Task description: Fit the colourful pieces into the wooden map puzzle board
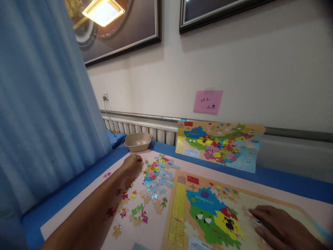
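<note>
My left hand (132, 162) reaches to the far left edge of a pile of loose jigsaw pieces (157, 177). Its fingers are curled downward, and what is in them is hidden. My right hand (279, 220) lies low over the right part of the puzzle board (173, 215), fingers stretched out and slightly apart. Small pieces, one with a black-and-white panda print (258, 222), show beside and under its fingertips. On the board, the map's left side is assembled in blue, green, yellow and red; bare backing shows toward the right.
Against the wall leans a printed map sheet (221, 144). A beige plastic basket (137, 142) with a few pieces stands at the back left. More loose pieces (139, 213) lie left of the board. A blue curtain (49, 104) hangs at left; a pink note (208, 101) is on the wall.
</note>
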The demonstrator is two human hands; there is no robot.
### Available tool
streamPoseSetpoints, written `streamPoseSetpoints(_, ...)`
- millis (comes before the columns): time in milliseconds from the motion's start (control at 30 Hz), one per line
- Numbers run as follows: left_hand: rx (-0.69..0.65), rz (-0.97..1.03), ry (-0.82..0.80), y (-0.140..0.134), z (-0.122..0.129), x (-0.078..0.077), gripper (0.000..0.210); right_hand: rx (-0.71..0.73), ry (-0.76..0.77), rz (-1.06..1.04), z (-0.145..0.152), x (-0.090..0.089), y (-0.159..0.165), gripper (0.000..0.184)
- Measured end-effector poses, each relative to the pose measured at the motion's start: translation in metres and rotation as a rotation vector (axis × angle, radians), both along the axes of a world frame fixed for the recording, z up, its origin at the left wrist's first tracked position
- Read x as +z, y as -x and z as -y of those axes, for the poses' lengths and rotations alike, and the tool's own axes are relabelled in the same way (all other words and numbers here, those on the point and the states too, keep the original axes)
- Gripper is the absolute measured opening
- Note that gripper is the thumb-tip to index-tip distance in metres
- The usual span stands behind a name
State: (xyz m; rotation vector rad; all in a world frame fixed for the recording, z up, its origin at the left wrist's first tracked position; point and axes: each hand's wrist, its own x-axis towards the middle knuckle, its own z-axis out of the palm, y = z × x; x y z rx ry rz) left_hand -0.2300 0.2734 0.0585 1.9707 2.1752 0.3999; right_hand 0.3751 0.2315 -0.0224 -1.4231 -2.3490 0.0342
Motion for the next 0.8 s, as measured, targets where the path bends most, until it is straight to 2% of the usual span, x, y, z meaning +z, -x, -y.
streamPoseSetpoints(233, -0.035, -0.022, 0.005, 0.009, 0.025, 0.000, 0.011, 0.029, -0.041, -0.008, -0.008, -0.007, -0.004, 0.058)
streamPoseSetpoints(500, -0.073, 0.126, 0.042, 0.009, 0.027, -0.002, 0.015, 0.047, -0.056, -0.010, -0.006, -0.003, -0.003, 0.049)
streamPoseSetpoints(633, -0.062, 0.117, 0.075, 0.000, 0.028, 0.000, 0.020, 0.044, -0.038, -0.021, -0.005, -0.001, -0.001, 0.049)
streamPoseSetpoints(800, -0.014, 0.105, 0.099, -0.006, 0.026, 0.000, 0.016, 0.039, -0.034, -0.027, -0.008, -0.006, -0.003, 0.053)
